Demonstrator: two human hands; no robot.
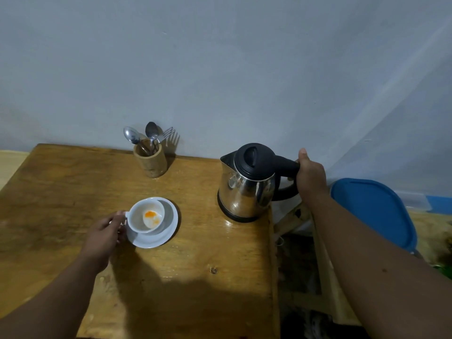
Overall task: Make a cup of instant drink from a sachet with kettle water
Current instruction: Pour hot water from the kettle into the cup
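Observation:
A white cup [139,220] stands on a white saucer [168,230] in the middle of the wooden table [195,277]. Orange powder [150,214] lies in the bottom of the cup. My left hand [105,234] pinches the cup's handle at its left side. A steel kettle [244,189] with a black lid stands near the table's right edge, spout toward the left. Its black handle is wrapped by my right hand [310,178]. No sachet is in sight.
A wooden holder [151,162] with spoons and a fork stands at the back of the table against the grey wall. A blue plastic lid [374,211] lies to the right, beyond the table's edge, over a wooden frame [320,265].

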